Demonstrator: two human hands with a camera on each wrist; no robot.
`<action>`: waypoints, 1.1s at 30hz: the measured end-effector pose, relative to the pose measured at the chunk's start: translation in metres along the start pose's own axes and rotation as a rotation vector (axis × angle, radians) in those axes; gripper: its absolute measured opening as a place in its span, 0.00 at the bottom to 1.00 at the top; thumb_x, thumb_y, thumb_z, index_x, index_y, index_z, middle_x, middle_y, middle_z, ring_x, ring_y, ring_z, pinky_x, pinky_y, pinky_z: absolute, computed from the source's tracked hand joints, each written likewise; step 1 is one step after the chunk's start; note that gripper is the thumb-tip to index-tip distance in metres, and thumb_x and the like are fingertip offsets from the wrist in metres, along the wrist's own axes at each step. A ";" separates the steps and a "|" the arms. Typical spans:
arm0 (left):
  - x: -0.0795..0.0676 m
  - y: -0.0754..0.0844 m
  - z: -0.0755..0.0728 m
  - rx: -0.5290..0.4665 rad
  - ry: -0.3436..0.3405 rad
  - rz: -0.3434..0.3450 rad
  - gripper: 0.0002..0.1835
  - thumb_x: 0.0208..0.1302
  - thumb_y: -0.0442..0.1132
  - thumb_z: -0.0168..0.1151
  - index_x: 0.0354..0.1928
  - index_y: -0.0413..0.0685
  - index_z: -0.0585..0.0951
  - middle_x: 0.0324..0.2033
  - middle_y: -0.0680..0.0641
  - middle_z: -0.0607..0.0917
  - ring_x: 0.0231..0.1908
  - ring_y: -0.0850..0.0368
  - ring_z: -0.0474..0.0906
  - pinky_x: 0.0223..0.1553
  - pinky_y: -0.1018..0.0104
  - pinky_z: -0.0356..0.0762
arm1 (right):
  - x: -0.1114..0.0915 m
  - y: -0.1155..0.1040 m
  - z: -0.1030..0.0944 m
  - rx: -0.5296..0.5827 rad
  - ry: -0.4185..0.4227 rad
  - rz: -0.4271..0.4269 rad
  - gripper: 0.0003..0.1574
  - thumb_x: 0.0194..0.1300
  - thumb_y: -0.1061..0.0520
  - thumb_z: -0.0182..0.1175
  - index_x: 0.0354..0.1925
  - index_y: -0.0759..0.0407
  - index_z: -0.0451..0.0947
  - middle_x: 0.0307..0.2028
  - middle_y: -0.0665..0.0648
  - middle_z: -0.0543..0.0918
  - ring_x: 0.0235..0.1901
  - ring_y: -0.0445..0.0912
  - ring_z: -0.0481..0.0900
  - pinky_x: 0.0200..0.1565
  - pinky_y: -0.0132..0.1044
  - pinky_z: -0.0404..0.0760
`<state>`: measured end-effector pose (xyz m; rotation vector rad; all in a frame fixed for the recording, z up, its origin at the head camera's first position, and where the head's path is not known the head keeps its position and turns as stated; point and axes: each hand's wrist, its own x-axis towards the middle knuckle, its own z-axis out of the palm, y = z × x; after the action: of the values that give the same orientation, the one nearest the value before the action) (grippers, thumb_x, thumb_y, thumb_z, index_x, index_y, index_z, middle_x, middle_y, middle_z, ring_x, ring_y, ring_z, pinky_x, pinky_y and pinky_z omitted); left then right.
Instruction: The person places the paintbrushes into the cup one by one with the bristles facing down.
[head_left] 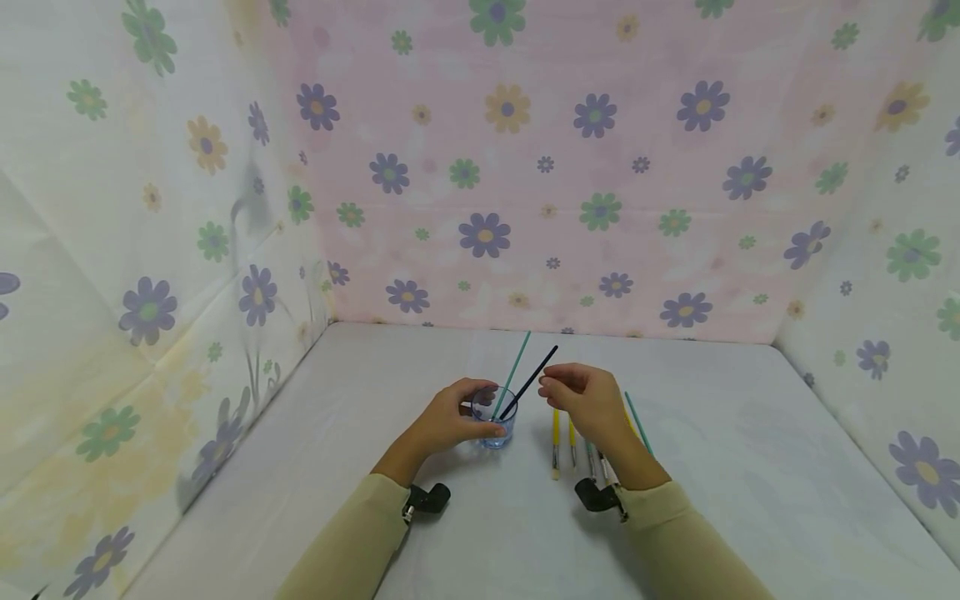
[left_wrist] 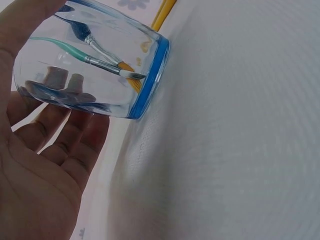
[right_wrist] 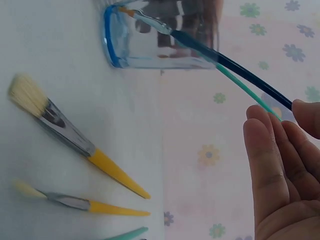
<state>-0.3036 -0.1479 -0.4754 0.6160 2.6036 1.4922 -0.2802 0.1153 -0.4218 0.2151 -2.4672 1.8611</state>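
Note:
My left hand [head_left: 442, 419] grips a clear drinking glass [head_left: 497, 442] with a blue base, thumb at the near side and fingers round the far side. Two paintbrushes lean in it, bristles down: a teal-handled paintbrush [head_left: 516, 364] and a dark blue paintbrush [left_wrist: 80, 31]. Both handles rise past the rim toward the right. Beside the dark handle is my right hand [head_left: 592, 406], its fingers extended and its thumb apart from them. In the right wrist view, the thumb [right_wrist: 306, 116] overlaps the end of the dark handle, with no pinch showing.
Several paintbrushes lie on the white table [head_left: 300, 500] beneath and beside the right hand, including a flat yellow-handled paintbrush [right_wrist: 117, 172], a thinner yellow-handled paintbrush [right_wrist: 112, 208] and a teal handle [head_left: 637, 421]. Flower-patterned cloth [head_left: 540, 192] walls the back and both sides.

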 end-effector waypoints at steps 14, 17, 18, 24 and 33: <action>-0.002 0.000 0.003 0.004 -0.004 -0.015 0.43 0.51 0.59 0.81 0.68 0.56 0.75 0.55 0.53 0.83 0.55 0.54 0.80 0.59 0.54 0.82 | 0.002 -0.008 -0.036 -0.036 0.020 -0.056 0.19 0.71 0.48 0.67 0.55 0.56 0.83 0.51 0.61 0.88 0.50 0.54 0.89 0.48 0.40 0.89; -0.002 0.002 0.004 -0.002 -0.002 -0.023 0.43 0.52 0.58 0.81 0.68 0.55 0.74 0.55 0.53 0.83 0.56 0.54 0.81 0.62 0.51 0.81 | 0.003 -0.008 -0.044 -0.054 0.018 -0.060 0.21 0.71 0.47 0.67 0.56 0.57 0.83 0.51 0.60 0.88 0.51 0.56 0.88 0.48 0.40 0.89; -0.002 0.002 0.005 -0.004 -0.001 -0.023 0.43 0.53 0.57 0.81 0.68 0.54 0.73 0.56 0.53 0.83 0.56 0.54 0.81 0.62 0.50 0.80 | 0.003 -0.008 -0.046 -0.054 0.018 -0.063 0.21 0.71 0.47 0.67 0.56 0.57 0.83 0.52 0.61 0.88 0.51 0.57 0.88 0.48 0.40 0.89; -0.002 0.002 0.007 -0.014 0.005 -0.030 0.41 0.55 0.54 0.81 0.67 0.54 0.72 0.59 0.54 0.82 0.58 0.56 0.80 0.65 0.50 0.78 | 0.003 -0.006 -0.064 -0.068 0.019 -0.064 0.23 0.72 0.47 0.67 0.57 0.60 0.82 0.53 0.65 0.87 0.49 0.55 0.89 0.49 0.41 0.89; 0.000 -0.001 0.006 -0.051 -0.005 -0.022 0.38 0.53 0.55 0.81 0.64 0.59 0.73 0.58 0.52 0.84 0.58 0.56 0.82 0.65 0.51 0.79 | 0.004 -0.001 -0.090 -0.078 0.056 0.001 0.26 0.72 0.47 0.66 0.59 0.62 0.81 0.56 0.68 0.85 0.48 0.51 0.89 0.50 0.40 0.88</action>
<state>-0.3020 -0.1435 -0.4800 0.5829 2.5516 1.5428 -0.2882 0.2008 -0.3955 0.1558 -2.4971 1.7419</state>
